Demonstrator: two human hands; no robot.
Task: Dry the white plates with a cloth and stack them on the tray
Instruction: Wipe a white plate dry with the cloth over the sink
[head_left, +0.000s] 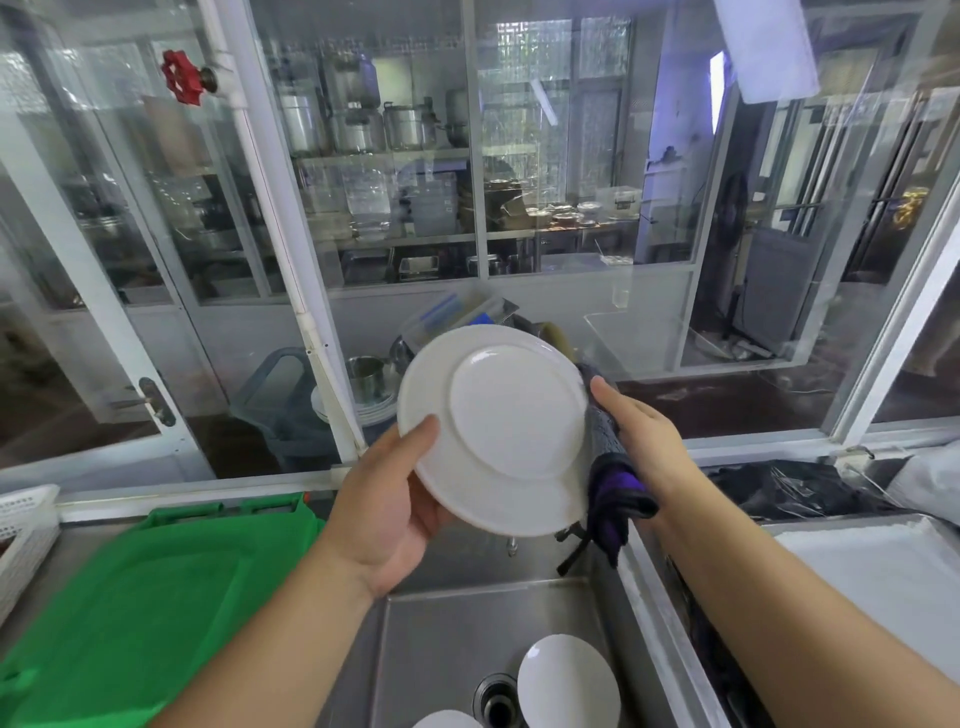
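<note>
I hold a white plate (498, 428) up above the sink, its underside turned toward me. My left hand (387, 499) grips its lower left rim, thumb on the back. My right hand (641, 434) presses a dark purple-grey cloth (613, 475) against the plate's right edge; the cloth hangs down below the hand. The plate's front face is hidden. Down in the steel sink (441, 649) lies a second white plate (569, 680), and the rim of a third (447, 719) shows at the bottom edge. A green tray (135, 613) lies on the counter at the left.
A white perforated basket (23, 540) stands at the far left. The sink drain (496, 699) is beside the plates. A white-topped surface (872, 571) and black plastic (789, 488) lie to the right. Glass partitions stand behind the counter.
</note>
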